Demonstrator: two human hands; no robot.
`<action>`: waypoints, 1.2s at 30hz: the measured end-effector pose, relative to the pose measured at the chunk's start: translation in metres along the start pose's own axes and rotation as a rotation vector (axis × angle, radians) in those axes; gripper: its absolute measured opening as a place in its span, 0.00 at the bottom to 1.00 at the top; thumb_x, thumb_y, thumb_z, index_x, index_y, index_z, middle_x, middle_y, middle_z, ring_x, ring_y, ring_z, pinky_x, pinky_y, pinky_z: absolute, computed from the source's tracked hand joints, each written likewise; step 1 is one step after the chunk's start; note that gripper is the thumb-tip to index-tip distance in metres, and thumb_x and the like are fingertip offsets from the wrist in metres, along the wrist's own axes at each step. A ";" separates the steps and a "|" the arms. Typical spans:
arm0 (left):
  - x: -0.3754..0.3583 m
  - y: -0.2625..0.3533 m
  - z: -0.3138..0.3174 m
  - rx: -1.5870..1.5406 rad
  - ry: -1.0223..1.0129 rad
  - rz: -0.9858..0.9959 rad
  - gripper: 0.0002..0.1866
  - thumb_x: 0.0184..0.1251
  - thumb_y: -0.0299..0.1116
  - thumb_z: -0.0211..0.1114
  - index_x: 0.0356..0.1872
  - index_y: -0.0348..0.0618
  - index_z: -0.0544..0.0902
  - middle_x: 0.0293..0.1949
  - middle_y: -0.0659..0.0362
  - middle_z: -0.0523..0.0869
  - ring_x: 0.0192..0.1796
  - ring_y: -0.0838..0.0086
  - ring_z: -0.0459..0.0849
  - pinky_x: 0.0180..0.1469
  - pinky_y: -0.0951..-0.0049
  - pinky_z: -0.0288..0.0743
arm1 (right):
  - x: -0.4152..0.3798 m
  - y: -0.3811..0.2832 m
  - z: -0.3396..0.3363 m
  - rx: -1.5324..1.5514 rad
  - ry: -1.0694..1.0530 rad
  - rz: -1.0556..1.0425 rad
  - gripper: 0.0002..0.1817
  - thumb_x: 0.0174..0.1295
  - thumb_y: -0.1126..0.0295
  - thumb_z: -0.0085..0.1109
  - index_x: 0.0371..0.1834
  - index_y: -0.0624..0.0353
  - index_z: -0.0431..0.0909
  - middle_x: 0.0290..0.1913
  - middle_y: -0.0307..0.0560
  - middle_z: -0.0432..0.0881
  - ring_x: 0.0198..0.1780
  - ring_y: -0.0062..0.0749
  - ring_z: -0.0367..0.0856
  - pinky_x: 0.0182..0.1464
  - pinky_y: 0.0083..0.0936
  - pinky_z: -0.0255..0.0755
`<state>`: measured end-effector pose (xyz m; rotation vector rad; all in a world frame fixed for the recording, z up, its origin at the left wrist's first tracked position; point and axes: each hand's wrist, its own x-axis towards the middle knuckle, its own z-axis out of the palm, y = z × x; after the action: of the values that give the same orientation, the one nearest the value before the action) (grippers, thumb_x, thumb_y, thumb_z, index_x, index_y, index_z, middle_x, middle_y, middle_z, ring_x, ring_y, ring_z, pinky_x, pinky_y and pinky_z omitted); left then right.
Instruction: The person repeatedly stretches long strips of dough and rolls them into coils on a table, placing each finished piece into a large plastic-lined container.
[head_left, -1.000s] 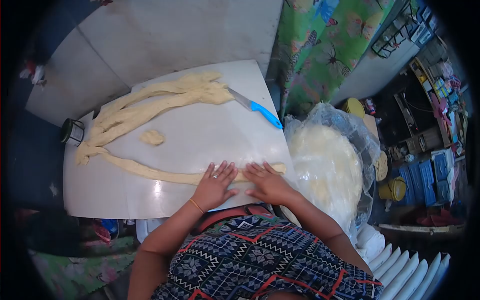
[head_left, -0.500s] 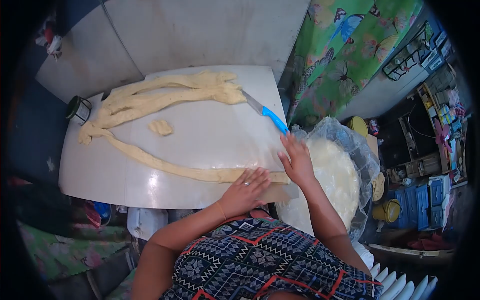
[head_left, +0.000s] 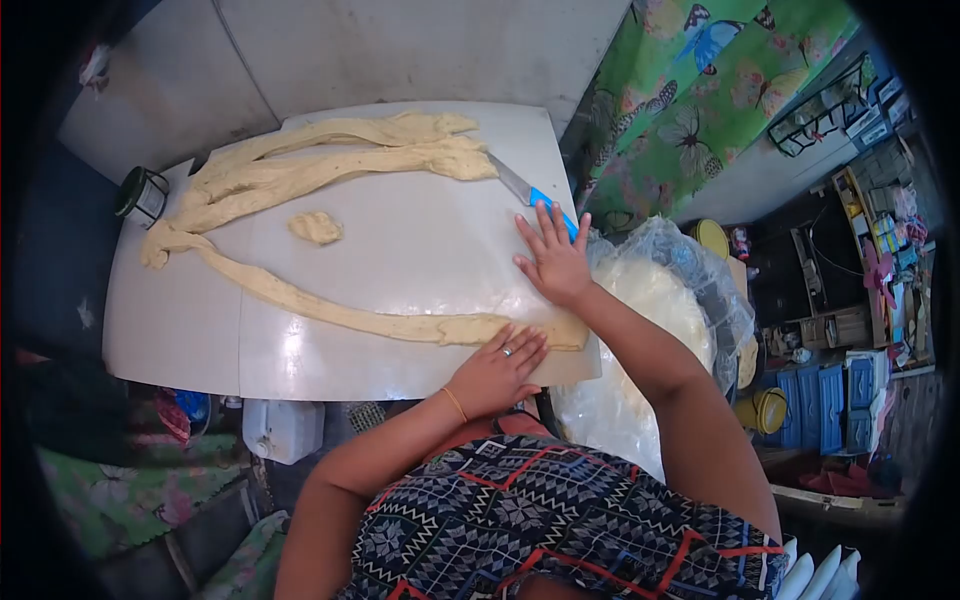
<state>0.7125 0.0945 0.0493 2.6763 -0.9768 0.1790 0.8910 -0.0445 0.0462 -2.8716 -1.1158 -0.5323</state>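
A long strip of dough [head_left: 370, 322] runs along the near side of the white tabletop [head_left: 400, 235]. My left hand [head_left: 497, 372], with a ring and a wrist band, lies flat with its fingertips on the strip's right part. Farther back, my right hand [head_left: 556, 264] is spread open with its fingers over the blue handle of a knife [head_left: 539, 196]. The knife's blade points toward the end of a thick, folded length of dough [head_left: 330, 172] at the back. A small lump of dough [head_left: 315, 228] sits between the two lengths.
A jar with a dark lid [head_left: 142, 196] stands at the table's left edge. Right of the table, a large pale mass [head_left: 650, 305] sits in clear plastic [head_left: 732, 300]. A butterfly curtain [head_left: 690, 110] hangs behind; a white jug [head_left: 283, 430] is below the front edge.
My right hand has moved back and left, from beside the knife handle to over it, fingers now spread. My left hand stays on the strip. The camera view has shifted slightly.
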 end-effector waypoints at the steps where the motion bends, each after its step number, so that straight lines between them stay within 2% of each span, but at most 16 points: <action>1: 0.001 -0.001 -0.003 0.010 0.010 -0.005 0.35 0.68 0.55 0.54 0.68 0.41 0.68 0.69 0.54 0.70 0.73 0.64 0.63 0.77 0.55 0.44 | 0.000 -0.013 -0.003 -0.004 0.011 -0.010 0.34 0.68 0.44 0.43 0.76 0.42 0.56 0.77 0.58 0.51 0.78 0.51 0.46 0.69 0.72 0.28; 5: -0.010 0.005 0.001 -0.065 -0.074 -0.044 0.34 0.66 0.53 0.56 0.67 0.40 0.69 0.69 0.54 0.69 0.74 0.64 0.62 0.76 0.56 0.45 | -0.010 -0.040 -0.001 0.441 -0.365 -0.311 0.34 0.68 0.46 0.46 0.75 0.45 0.56 0.77 0.59 0.50 0.78 0.51 0.45 0.70 0.70 0.29; 7: -0.009 0.006 -0.004 -0.006 0.008 -0.022 0.34 0.65 0.52 0.58 0.66 0.40 0.70 0.67 0.54 0.72 0.72 0.64 0.65 0.76 0.57 0.46 | 0.011 -0.028 0.010 0.186 0.095 0.091 0.33 0.68 0.46 0.46 0.74 0.42 0.58 0.76 0.57 0.52 0.78 0.48 0.46 0.71 0.67 0.27; 9: -0.012 0.004 -0.004 -0.008 0.058 -0.030 0.33 0.63 0.50 0.60 0.65 0.40 0.72 0.67 0.55 0.72 0.71 0.65 0.66 0.76 0.58 0.48 | 0.010 -0.036 0.007 0.043 0.110 0.039 0.34 0.66 0.47 0.50 0.73 0.46 0.60 0.76 0.57 0.52 0.78 0.49 0.48 0.72 0.64 0.25; 11: -0.017 0.003 0.001 -0.103 0.098 -0.048 0.31 0.61 0.48 0.62 0.62 0.39 0.74 0.65 0.53 0.73 0.70 0.64 0.67 0.75 0.57 0.51 | -0.016 -0.060 0.008 0.335 -0.037 -0.144 0.32 0.68 0.49 0.47 0.74 0.43 0.58 0.76 0.55 0.53 0.77 0.48 0.49 0.71 0.67 0.27; 13: -0.021 0.003 -0.010 -0.178 0.050 -0.115 0.30 0.60 0.46 0.64 0.60 0.39 0.76 0.62 0.52 0.75 0.68 0.63 0.69 0.74 0.57 0.53 | -0.004 -0.053 -0.006 0.298 -0.222 -0.145 0.33 0.68 0.48 0.47 0.74 0.43 0.58 0.77 0.54 0.52 0.77 0.49 0.49 0.70 0.69 0.28; 15: -0.028 0.001 -0.019 -0.085 0.188 -0.261 0.29 0.59 0.45 0.65 0.58 0.39 0.77 0.57 0.52 0.78 0.64 0.62 0.71 0.72 0.57 0.57 | 0.018 -0.040 0.009 0.166 0.132 0.053 0.32 0.67 0.48 0.49 0.73 0.44 0.61 0.76 0.53 0.55 0.77 0.47 0.50 0.70 0.67 0.25; 17: -0.032 0.000 -0.017 -0.030 0.200 -0.260 0.29 0.59 0.44 0.65 0.58 0.39 0.76 0.57 0.53 0.78 0.64 0.62 0.72 0.71 0.57 0.59 | 0.020 -0.053 0.007 0.054 0.155 0.022 0.32 0.67 0.48 0.50 0.73 0.44 0.62 0.75 0.53 0.56 0.76 0.47 0.52 0.70 0.67 0.27; 19: -0.034 -0.002 -0.018 -0.100 0.153 -0.233 0.29 0.59 0.44 0.65 0.59 0.39 0.76 0.58 0.53 0.78 0.63 0.61 0.72 0.70 0.57 0.60 | -0.009 -0.084 0.000 0.262 -0.054 -0.173 0.32 0.68 0.50 0.48 0.74 0.45 0.58 0.76 0.52 0.53 0.76 0.49 0.49 0.70 0.69 0.28; 23: -0.036 -0.003 -0.018 -0.096 0.185 -0.247 0.28 0.58 0.43 0.66 0.58 0.40 0.77 0.56 0.55 0.78 0.63 0.61 0.72 0.70 0.58 0.60 | 0.026 -0.071 0.001 0.102 0.098 0.051 0.32 0.66 0.49 0.51 0.73 0.43 0.61 0.75 0.51 0.57 0.76 0.46 0.52 0.70 0.67 0.31; 25: -0.039 -0.006 -0.018 -0.069 0.169 -0.250 0.28 0.59 0.43 0.65 0.59 0.40 0.77 0.58 0.55 0.78 0.64 0.62 0.72 0.71 0.59 0.59 | 0.028 -0.081 0.005 0.008 0.147 0.016 0.32 0.65 0.49 0.52 0.72 0.43 0.62 0.75 0.52 0.57 0.76 0.46 0.52 0.70 0.66 0.31; 29: -0.057 -0.002 -0.011 -0.143 0.129 -0.238 0.30 0.62 0.46 0.62 0.61 0.40 0.74 0.63 0.53 0.74 0.68 0.63 0.69 0.73 0.57 0.55 | 0.020 -0.099 0.007 0.243 -0.086 -0.194 0.33 0.68 0.47 0.47 0.74 0.43 0.58 0.76 0.54 0.53 0.77 0.49 0.49 0.69 0.70 0.30; 31: -0.062 -0.008 -0.025 -0.028 0.186 -0.498 0.31 0.63 0.48 0.62 0.62 0.38 0.73 0.64 0.51 0.73 0.69 0.62 0.68 0.73 0.56 0.55 | 0.047 -0.092 0.008 0.173 0.039 0.044 0.32 0.68 0.46 0.47 0.73 0.41 0.60 0.76 0.53 0.55 0.77 0.48 0.50 0.69 0.71 0.28; 33: -0.069 -0.015 -0.027 0.033 0.209 -0.500 0.32 0.63 0.48 0.62 0.63 0.37 0.72 0.64 0.49 0.73 0.70 0.61 0.67 0.72 0.56 0.56 | 0.054 -0.105 0.006 0.125 0.069 -0.016 0.32 0.68 0.47 0.46 0.74 0.42 0.58 0.77 0.54 0.53 0.77 0.51 0.48 0.68 0.73 0.28; 35: -0.075 -0.013 -0.024 -0.027 0.191 -0.499 0.33 0.62 0.48 0.63 0.63 0.37 0.71 0.64 0.49 0.73 0.70 0.60 0.67 0.72 0.56 0.56 | 0.039 -0.129 -0.011 0.361 -0.276 -0.408 0.35 0.69 0.44 0.41 0.76 0.43 0.53 0.78 0.51 0.50 0.78 0.54 0.45 0.68 0.74 0.27; 36: -0.078 -0.013 -0.023 -0.044 0.207 -0.504 0.33 0.62 0.48 0.64 0.63 0.37 0.72 0.63 0.49 0.73 0.69 0.59 0.67 0.72 0.56 0.56 | 0.043 -0.128 0.007 0.270 -0.088 -0.265 0.35 0.69 0.43 0.40 0.77 0.45 0.52 0.78 0.50 0.49 0.78 0.54 0.44 0.67 0.76 0.28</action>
<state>0.6607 0.1584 0.0519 2.6949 -0.2280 0.3110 0.8383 0.0795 0.0391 -2.5553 -1.4672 -0.2369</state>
